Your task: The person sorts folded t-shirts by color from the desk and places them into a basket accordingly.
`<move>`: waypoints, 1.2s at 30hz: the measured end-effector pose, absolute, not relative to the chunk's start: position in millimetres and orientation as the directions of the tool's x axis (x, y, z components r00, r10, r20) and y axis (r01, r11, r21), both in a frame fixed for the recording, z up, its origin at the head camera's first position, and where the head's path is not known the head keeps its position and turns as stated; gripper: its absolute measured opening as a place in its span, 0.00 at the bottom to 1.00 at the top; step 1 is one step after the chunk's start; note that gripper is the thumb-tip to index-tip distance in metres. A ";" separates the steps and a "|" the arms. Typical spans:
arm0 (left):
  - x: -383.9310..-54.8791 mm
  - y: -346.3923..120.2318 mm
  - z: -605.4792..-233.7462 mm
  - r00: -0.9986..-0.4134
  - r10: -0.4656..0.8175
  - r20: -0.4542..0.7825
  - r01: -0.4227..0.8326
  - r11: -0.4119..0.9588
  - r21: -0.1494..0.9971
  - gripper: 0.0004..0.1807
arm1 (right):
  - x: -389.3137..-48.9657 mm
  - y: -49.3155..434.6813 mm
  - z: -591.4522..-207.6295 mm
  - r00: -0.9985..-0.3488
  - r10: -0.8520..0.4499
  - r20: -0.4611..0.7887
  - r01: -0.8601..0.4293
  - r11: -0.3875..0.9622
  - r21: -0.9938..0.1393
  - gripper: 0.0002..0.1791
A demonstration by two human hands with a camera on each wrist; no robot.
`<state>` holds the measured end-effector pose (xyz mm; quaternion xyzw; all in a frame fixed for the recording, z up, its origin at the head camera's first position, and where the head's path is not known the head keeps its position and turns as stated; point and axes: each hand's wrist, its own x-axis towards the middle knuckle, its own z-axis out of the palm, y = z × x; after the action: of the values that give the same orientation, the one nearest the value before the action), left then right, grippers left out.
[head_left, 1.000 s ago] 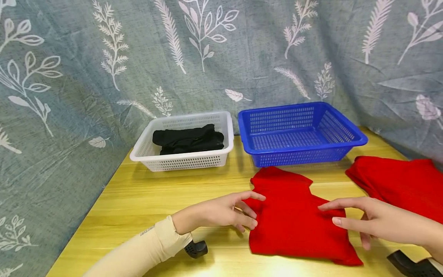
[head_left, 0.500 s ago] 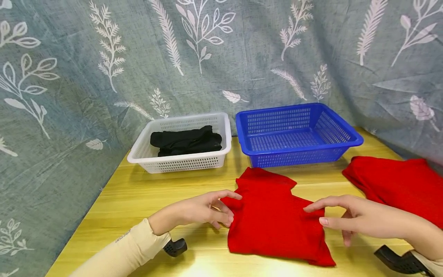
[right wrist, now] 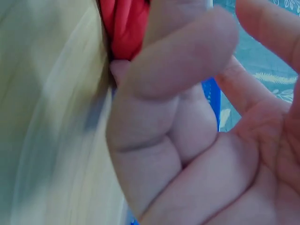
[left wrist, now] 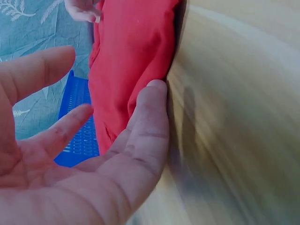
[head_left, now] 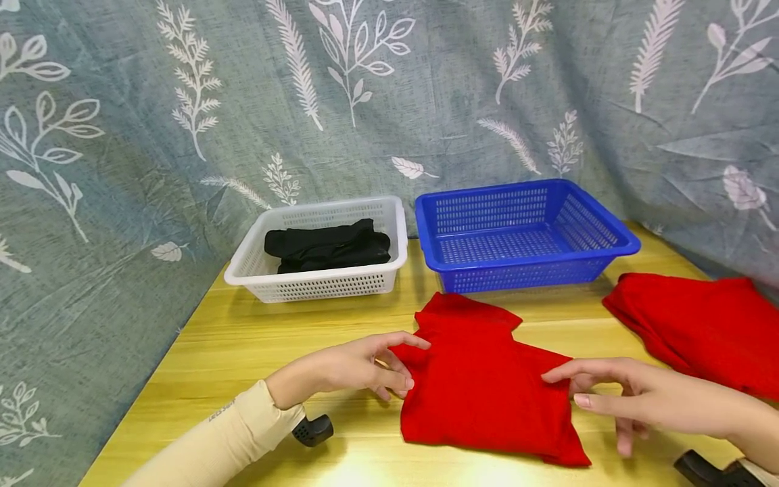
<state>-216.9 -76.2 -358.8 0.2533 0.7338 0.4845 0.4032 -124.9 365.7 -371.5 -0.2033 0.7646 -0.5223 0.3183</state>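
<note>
A red short-sleeved shirt [head_left: 481, 385] lies flat on the wooden table, its neck end towards the blue basket. At its left side, my left hand [head_left: 365, 365] has loosely bent fingers, and in the left wrist view a fingertip [left wrist: 157, 86] touches the shirt's edge while the thumb stands apart. My right hand [head_left: 645, 399] is by the shirt's right side, index finger at the sleeve's edge and thumb off the cloth. In the right wrist view, the right hand's fingers hide most of the shirt [right wrist: 126, 28].
Behind the shirt stands a blue plastic basket [head_left: 529, 267] with nothing visible inside. Left of it, a white basket [head_left: 328, 281] holds folded black cloth [head_left: 328, 247]. More red cloth [head_left: 700, 325] lies at the right. A patterned curtain [head_left: 450, 95] hangs behind the table [head_left: 243, 352].
The red shirt has slid a little to the left, and both hands have moved left with it. Since half a second ago, my right hand has shifted slightly down and its lower fingers have drawn back.
</note>
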 end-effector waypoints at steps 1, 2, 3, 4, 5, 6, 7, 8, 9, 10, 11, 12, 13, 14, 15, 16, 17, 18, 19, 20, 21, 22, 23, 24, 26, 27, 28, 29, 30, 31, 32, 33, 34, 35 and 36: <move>-216.8 -76.0 -358.0 -0.548 0.760 -0.350 -0.012 0.411 0.911 0.32 | -125.5 364.0 -371.9 -0.712 -0.648 -0.270 0.022 0.364 -0.931 0.25; -216.9 -75.9 -357.2 -0.548 0.757 -0.355 -0.007 0.421 0.907 0.31 | -126.0 362.6 -372.3 -0.709 -0.653 -0.268 0.025 0.356 -0.934 0.25; -217.1 -75.8 -356.7 -0.548 0.755 -0.360 -0.003 0.429 0.904 0.31 | -126.5 361.2 -372.6 -0.705 -0.657 -0.268 0.031 0.348 -0.937 0.25; -217.5 -75.4 -356.5 -0.545 0.755 -0.364 -0.007 0.430 0.903 0.30 | -126.9 359.7 -372.9 -0.704 -0.658 -0.269 0.037 0.343 -0.938 0.24; -218.1 -74.9 -356.6 -0.542 0.756 -0.366 -0.014 0.427 0.904 0.30 | -127.2 358.1 -373.0 -0.704 -0.658 -0.268 0.040 0.341 -0.939 0.24; -218.8 -74.2 -357.2 -0.537 0.760 -0.365 -0.025 0.418 0.908 0.31 | -127.4 356.1 -373.2 -0.705 -0.658 -0.265 0.037 0.340 -0.940 0.24; -219.3 -73.0 -358.7 -0.530 0.766 -0.364 -0.040 0.405 0.913 0.31 | -127.3 353.5 -373.8 -0.706 -0.658 -0.262 0.031 0.341 -0.940 0.24; -219.9 -71.6 -360.6 -0.520 0.774 -0.362 -0.058 0.390 0.919 0.32 | -127.6 350.4 -374.4 -0.704 -0.660 -0.263 0.031 0.341 -0.940 0.24; -220.4 -70.0 -362.7 -0.509 0.783 -0.358 -0.074 0.374 0.924 0.32 | -128.1 346.7 -375.1 -0.703 -0.661 -0.263 0.031 0.342 -0.939 0.23; -220.7 -68.3 -364.3 -0.500 0.791 -0.353 -0.089 0.358 0.929 0.32 | -128.9 342.7 -375.4 -0.701 -0.662 -0.265 0.029 0.345 -0.938 0.23; -220.8 -66.7 -366.0 -0.494 0.797 -0.348 -0.098 0.347 0.933 0.32 | -129.7 338.5 -375.7 -0.697 -0.667 -0.263 0.027 0.343 -0.939 0.23; -220.7 -65.2 -367.6 -0.490 0.801 -0.344 -0.102 0.339 0.935 0.32 | -130.3 334.7 -376.3 -0.693 -0.672 -0.261 0.029 0.337 -0.941 0.23; -220.3 -63.8 -369.1 -0.486 0.805 -0.341 -0.101 0.335 0.937 0.31 | -131.2 330.9 -376.9 -0.690 -0.674 -0.264 0.034 0.333 -0.942 0.24; -219.6 -62.6 -370.8 -0.485 0.807 -0.338 -0.097 0.334 0.938 0.30 | -131.9 327.7 -377.6 -0.686 -0.676 -0.268 0.044 0.329 -0.943 0.24; -218.9 -61.7 -372.3 -0.486 0.807 -0.335 -0.092 0.334 0.938 0.29 | -132.3 325.3 -378.2 -0.685 -0.676 -0.271 0.048 0.328 -0.943 0.24; -218.0 -61.0 -373.7 -0.490 0.806 -0.332 -0.088 0.333 0.939 0.29 | -132.6 323.3 -378.7 -0.682 -0.681 -0.266 0.054 0.316 -0.947 0.25; -217.1 -60.5 -374.9 -0.493 0.805 -0.330 -0.086 0.332 0.939 0.28 | -132.9 321.9 -379.4 -0.680 -0.686 -0.260 0.057 0.304 -0.951 0.25; -216.3 -60.2 -375.9 -0.495 0.805 -0.326 -0.086 0.328 0.941 0.28 | -133.2 320.7 -380.0 -0.680 -0.688 -0.254 0.058 0.295 -0.954 0.26; -215.3 -60.0 -376.6 -0.496 0.807 -0.321 -0.090 0.320 0.943 0.28 | -133.8 319.7 -380.5 -0.678 -0.691 -0.251 0.059 0.289 -0.955 0.26; -214.4 -59.8 -377.1 -0.497 0.809 -0.315 -0.095 0.309 0.946 0.28 | -134.3 319.1 -381.1 -0.680 -0.692 -0.243 0.055 0.283 -0.958 0.26; -213.5 -59.3 -377.4 -0.495 0.813 -0.307 -0.102 0.297 0.950 0.28 | -134.9 318.5 -381.7 -0.682 -0.693 -0.236 0.050 0.277 -0.960 0.26; -212.6 -58.7 -377.3 -0.493 0.817 -0.299 -0.107 0.284 0.953 0.28 | -135.5 318.1 -382.4 -0.683 -0.694 -0.226 0.044 0.271 -0.962 0.26; -211.6 -57.9 -377.4 -0.488 0.823 -0.289 -0.109 0.272 0.956 0.28 | -136.0 317.8 -383.1 -0.686 -0.692 -0.224 0.038 0.274 -0.961 0.26; -210.6 -57.2 -377.2 -0.484 0.829 -0.280 -0.107 0.262 0.959 0.28 | -136.4 317.4 -383.5 -0.691 -0.689 -0.220 0.027 0.279 -0.960 0.26; -208.6 -56.0 -377.0 -0.477 0.838 -0.265 -0.105 0.246 0.964 0.28 | -136.6 316.9 -383.8 -0.699 -0.684 -0.211 0.007 0.289 -0.957 0.25; -207.8 -55.6 -376.8 -0.477 0.840 -0.258 -0.105 0.237 0.966 0.28 | -136.4 317.0 -383.5 -0.699 -0.685 -0.204 -0.005 0.290 -0.957 0.25; -207.1 -55.5 -376.6 -0.481 0.841 -0.248 -0.102 0.227 0.969 0.27 | -136.2 317.2 -382.9 -0.701 -0.685 -0.196 -0.021 0.294 -0.955 0.25; -206.7 -55.4 -376.6 -0.487 0.840 -0.237 -0.097 0.218 0.971 0.27 | -135.8 317.4 -382.2 -0.705 -0.686 -0.183 -0.039 0.295 -0.955 0.25; -206.3 -55.6 -376.4 -0.495 0.839 -0.227 -0.093 0.208 0.974 0.27 | -135.4 317.8 -381.0 -0.709 -0.685 -0.168 -0.059 0.296 -0.953 0.25; -206.2 -55.7 -376.2 -0.506 0.836 -0.215 -0.091 0.196 0.976 0.27 | -135.1 318.4 -379.8 -0.713 -0.685 -0.152 -0.078 0.293 -0.953 0.25; -206.2 -55.8 -376.0 -0.517 0.833 -0.199 -0.083 0.183 0.980 0.27 | -134.9 319.0 -378.4 -0.714 -0.687 -0.134 -0.092 0.282 -0.955 0.25; -206.2 -55.9 -375.7 -0.530 0.828 -0.185 -0.074 0.172 0.982 0.26 | -134.8 319.6 -377.2 -0.717 -0.688 -0.112 -0.112 0.273 -0.956 0.25; -206.4 -56.1 -375.4 -0.541 0.824 -0.171 -0.062 0.163 0.985 0.26 | -134.8 320.1 -375.7 -0.719 -0.689 -0.092 -0.127 0.261 -0.957 0.25; -206.7 -56.3 -374.9 -0.552 0.818 -0.159 -0.048 0.159 0.986 0.26 | -134.9 320.7 -374.0 -0.720 -0.690 -0.073 -0.139 0.246 -0.959 0.25; -206.9 -56.6 -374.0 -0.563 0.813 -0.151 -0.037 0.158 0.987 0.26 | -135.3 321.3 -372.4 -0.720 -0.691 -0.054 -0.153 0.234 -0.960 0.25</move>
<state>-206.9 -56.6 -374.0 0.2909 0.6670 0.5800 0.3662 -135.3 321.3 -372.4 -0.2827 0.7463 -0.5507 0.2446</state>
